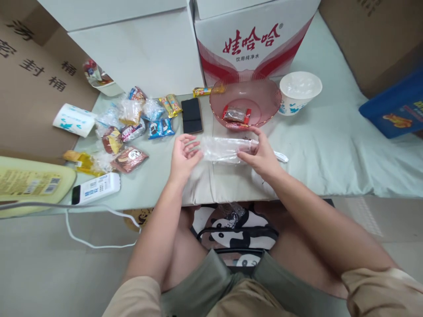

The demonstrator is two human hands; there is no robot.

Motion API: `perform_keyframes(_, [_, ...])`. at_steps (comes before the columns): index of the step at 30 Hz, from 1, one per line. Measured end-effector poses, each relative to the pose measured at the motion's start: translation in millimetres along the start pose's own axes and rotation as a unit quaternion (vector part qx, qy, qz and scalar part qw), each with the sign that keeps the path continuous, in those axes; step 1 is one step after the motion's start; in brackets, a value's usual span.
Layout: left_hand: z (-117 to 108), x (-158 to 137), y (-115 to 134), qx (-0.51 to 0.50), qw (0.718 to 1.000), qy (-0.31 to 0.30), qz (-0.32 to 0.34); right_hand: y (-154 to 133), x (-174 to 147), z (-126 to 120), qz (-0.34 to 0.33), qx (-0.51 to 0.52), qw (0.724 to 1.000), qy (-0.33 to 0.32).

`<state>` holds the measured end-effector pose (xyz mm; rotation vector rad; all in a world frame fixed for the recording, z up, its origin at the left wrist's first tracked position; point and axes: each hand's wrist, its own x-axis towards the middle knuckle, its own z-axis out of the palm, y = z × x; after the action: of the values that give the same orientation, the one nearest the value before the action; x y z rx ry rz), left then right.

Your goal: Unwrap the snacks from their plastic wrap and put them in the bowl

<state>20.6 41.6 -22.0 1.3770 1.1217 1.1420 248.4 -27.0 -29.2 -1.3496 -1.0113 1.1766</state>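
Observation:
A clear plastic bag (pixel 220 149) lies stretched sideways between my two hands, low over the pale cloth. My right hand (pixel 264 156) grips the bag's right end, its thumb across the front and its index finger raised near the bowl rim. At the other end, my left hand (pixel 184 158) has its fingers apart and loosely curled. Its thumb tip reaches the bag's left edge, and whether it touches is hard to tell. Just beyond stands a pink ribbed bowl (pixel 216 103) holding a red-ended wrapped snack (pixel 236 115). A white object (pixel 280 156) shows partly behind my right hand.
A black phone (pixel 192 115) lies left of the bowl, beside several wrapped snacks (pixel 134 131). A paper cup (pixel 300 94) stands right of the bowl; another paper cup (pixel 75 120) lies tipped at left. Boxes (pixel 247 44) line the back. A white cable (pixel 99 244) hangs off the front edge.

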Motion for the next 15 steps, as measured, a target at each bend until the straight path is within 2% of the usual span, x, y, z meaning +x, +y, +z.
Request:
perform_keyframes(2, [0, 0, -2, 0.034, 0.998, 0.055, 0.023, -2, 0, 1, -0.030, -0.016, 0.999, 0.032])
perform_keyframes(3, [1, -1, -3, 0.050, 0.997, 0.059, 0.024, -4, 0, 1, -0.045, -0.037, 0.998, 0.037])
perform_keyframes(4, [2, -4, -4, 0.058, 0.997, 0.044, 0.020, -5, -1, 2, -0.065, -0.059, 0.996, 0.034])
perform_keyframes(6, [8, -9, -6, 0.043, 0.999, -0.027, 0.012, -9, -5, 4, -0.111, -0.088, 0.990, 0.012])
perform_keyframes(8, [16, -15, -8, 0.003, 0.994, -0.109, 0.010, -12, -10, 8, -0.145, -0.084, 0.985, -0.037])
perform_keyframes(10, [25, -20, -9, -0.029, 0.986, -0.166, 0.004, -14, -14, 13, -0.144, -0.072, 0.982, -0.100])
perform_keyframes(12, [31, -22, -8, -0.035, 0.981, -0.193, -0.006, -13, -16, 16, -0.129, -0.066, 0.979, -0.145])
perform_keyframes(13, [32, -23, -8, -0.030, 0.980, -0.196, -0.013, -12, -16, 17, -0.124, -0.066, 0.979, -0.147])
perform_keyframes(15, [33, -23, -6, -0.024, 0.982, -0.186, -0.028, -8, -14, 18, -0.113, -0.072, 0.985, -0.109])
